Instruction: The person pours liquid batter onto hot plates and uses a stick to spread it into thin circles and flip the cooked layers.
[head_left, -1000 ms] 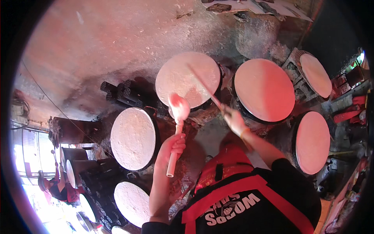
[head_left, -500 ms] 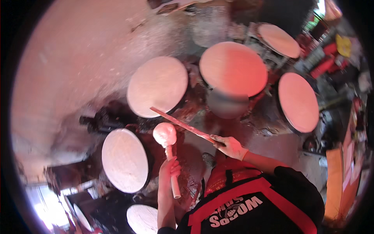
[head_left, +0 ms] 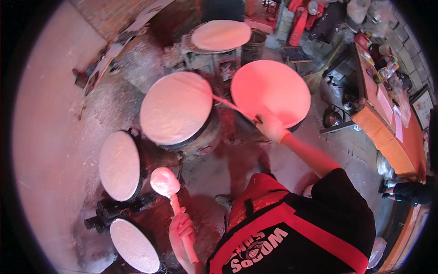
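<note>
My left hand [head_left: 181, 229] is wrapped round the light wooden handle of a ladle-like tool [head_left: 164, 181]. Its rounded head is covered in a pale, wet-looking paste, so the head's own shape is hidden. In my right hand [head_left: 271, 127] is a long thin wooden stick [head_left: 233, 106], its far end over a large round griddle [head_left: 175, 107] spread with a pale layer. Whether the stick touches that layer I cannot tell. Just beyond my right hand lies another round griddle [head_left: 273, 89], lit red and also covered with a pale layer.
More pale-covered griddles stand around me: one at the left [head_left: 119, 165], one at the lower left [head_left: 135, 245], one at the back [head_left: 221, 35]. An orange-sided table [head_left: 388, 139] holding jars and papers is on the right, with a broom [head_left: 315, 80] behind it. Another person [head_left: 413, 191] appears at the right edge.
My view has turned toward the right, bringing the orange-sided table further in. The stick has moved up and right with my right hand, now over a different griddle. Both hands keep their holds.
</note>
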Available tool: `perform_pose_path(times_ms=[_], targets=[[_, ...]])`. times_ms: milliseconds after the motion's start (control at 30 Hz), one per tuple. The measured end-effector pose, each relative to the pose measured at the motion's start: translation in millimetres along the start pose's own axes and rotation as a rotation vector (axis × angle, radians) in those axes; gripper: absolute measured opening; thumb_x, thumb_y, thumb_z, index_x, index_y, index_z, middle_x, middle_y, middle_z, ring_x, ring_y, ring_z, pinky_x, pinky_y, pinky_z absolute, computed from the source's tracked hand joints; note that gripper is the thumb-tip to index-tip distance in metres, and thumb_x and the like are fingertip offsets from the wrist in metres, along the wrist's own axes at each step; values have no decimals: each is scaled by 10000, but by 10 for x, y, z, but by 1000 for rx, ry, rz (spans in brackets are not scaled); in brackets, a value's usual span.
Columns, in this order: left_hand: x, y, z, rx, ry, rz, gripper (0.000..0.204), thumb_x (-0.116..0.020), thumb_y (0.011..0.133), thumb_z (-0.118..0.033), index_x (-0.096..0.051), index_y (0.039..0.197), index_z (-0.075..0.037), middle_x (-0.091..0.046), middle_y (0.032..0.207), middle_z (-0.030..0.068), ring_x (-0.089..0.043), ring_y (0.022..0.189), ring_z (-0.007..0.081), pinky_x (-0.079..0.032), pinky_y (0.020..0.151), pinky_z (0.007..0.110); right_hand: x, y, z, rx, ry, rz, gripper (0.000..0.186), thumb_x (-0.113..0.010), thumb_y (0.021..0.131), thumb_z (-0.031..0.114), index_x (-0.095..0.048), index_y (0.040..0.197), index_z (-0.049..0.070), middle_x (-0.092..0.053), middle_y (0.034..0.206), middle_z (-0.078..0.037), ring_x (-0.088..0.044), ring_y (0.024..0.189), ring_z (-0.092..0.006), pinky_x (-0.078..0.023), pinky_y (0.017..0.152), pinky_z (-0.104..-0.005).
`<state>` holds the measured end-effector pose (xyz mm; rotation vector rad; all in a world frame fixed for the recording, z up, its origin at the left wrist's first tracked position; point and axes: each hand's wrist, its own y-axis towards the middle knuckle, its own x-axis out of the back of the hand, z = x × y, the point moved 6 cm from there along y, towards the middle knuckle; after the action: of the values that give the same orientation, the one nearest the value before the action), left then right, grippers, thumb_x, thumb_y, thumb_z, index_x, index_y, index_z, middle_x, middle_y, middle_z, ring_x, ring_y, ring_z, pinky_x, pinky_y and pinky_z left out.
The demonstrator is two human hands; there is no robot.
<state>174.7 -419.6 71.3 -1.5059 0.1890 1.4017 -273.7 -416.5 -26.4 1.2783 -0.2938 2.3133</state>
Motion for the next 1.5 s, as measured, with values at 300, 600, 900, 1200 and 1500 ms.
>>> perform_pose_path(times_ms=[300, 600, 900, 1200, 1500], targets=[[-452, 614, 1243, -104, -93, 1, 306, -329, 1004, -106, -369, 1236, 90, -409, 794, 67, -416, 556, 106, -369, 430, 220, 1570, 1343, -2190, -253, -94, -126, 260, -533, 847, 241, -614, 978, 32, -639, 938, -195, -602, 897, -376, -467, 752, -435], [-780, 903, 1762, -217, -5, -57, 316, -334, 1005, -105, -363, 1250, 91, -415, 795, 71, -410, 546, 110, -370, 427, 222, 1704, 2084, -2688, -171, -174, -82, 253, -497, 869, 255, -646, 1019, 115, -654, 949, -166, -618, 899, -365, -479, 762, -471], [-1132, 983, 2128, -255, -14, -6, 343, -310, 1007, -117, -335, 1279, 92, -410, 805, 82, -413, 528, 116, -384, 417, 218, 1060, 3081, -2430, -38, -71, 137, 298, -542, 883, 323, -665, 1035, 98, -662, 923, -166, -628, 861, -353, -479, 750, -428], [-1196, 1064, 2269, -269, -87, -12, 341, -295, 1013, -120, -334, 1279, 90, -390, 790, 71, -404, 531, 109, -359, 403, 211, 1046, 3197, -2454, 13, -27, 56, 241, -540, 874, 272, -665, 974, 91, -648, 845, -194, -634, 810, -355, -480, 724, -441], [-1071, 1080, 2115, -254, -51, -1, 315, -305, 1014, -112, -368, 1252, 85, -382, 789, 62, -387, 544, 100, -349, 405, 207, 563, 1424, -911, 107, 261, 336, 266, -548, 887, 288, -627, 930, 37, -652, 875, -179, -632, 851, -307, -475, 766, -385]])
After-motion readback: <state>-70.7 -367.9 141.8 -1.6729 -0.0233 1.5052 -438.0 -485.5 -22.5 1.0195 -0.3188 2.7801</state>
